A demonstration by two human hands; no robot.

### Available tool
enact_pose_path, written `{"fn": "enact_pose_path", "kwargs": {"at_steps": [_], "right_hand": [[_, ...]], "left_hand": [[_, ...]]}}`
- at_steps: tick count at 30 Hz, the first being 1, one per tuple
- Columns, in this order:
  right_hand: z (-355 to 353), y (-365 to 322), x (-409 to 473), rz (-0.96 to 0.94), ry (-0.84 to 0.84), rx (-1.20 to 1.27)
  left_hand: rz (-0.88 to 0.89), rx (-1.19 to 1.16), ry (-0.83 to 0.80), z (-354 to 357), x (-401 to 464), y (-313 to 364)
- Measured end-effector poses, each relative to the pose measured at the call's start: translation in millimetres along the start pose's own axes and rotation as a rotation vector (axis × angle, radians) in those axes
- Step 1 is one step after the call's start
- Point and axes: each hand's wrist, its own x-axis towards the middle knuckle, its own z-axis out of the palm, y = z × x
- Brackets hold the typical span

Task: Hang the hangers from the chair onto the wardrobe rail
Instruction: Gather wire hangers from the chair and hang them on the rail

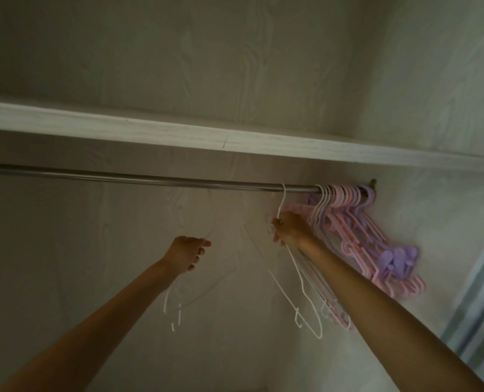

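A metal wardrobe rail (150,178) runs across the view under a white shelf. Several pink, white and purple hangers (356,222) hang bunched at its right end. My right hand (290,229) grips a thin white hanger (281,206) just below its hook, and the hook sits over the rail left of the bunch. My left hand (187,254) is lower and to the left, its fingers closed on another thin white wire hanger (172,309) that blurs against the back wall.
A white shelf edge (206,137) sits just above the rail. The wardrobe's pale back wall and right side wall (433,193) close in the space. A striped grey-green panel (478,306) shows at the far right.
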Motion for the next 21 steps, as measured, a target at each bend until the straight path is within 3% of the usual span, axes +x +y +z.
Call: {"fn": "enact_pose_path", "kwargs": {"at_steps": [2, 6, 9, 12, 18, 21], "right_hand": [[-2, 4, -6, -0.045, 0.134, -0.079], [-27, -6, -15, -0.311, 0.635, -0.16], [-37, -15, 5, -0.468, 0.56, -0.332], [-32, -9, 19, -0.437, 0.412, -0.563], [-39, 29, 22, -0.463, 0.554, -0.57], [-48, 53, 23, -0.37, 0.576, -0.578]], "left_hand": [[0.008, 0.044, -0.023, -1, 0, -3], [0.012, 0.075, -0.04, -1, -1, -5], [0.011, 0.082, -0.038, 2, -1, -2], [0.013, 0.094, -0.038, 6, 0, -3], [-0.014, 0.045, -0.023, 6, 2, -10], [-0.016, 0.038, -0.029, 5, -1, -13]]}}
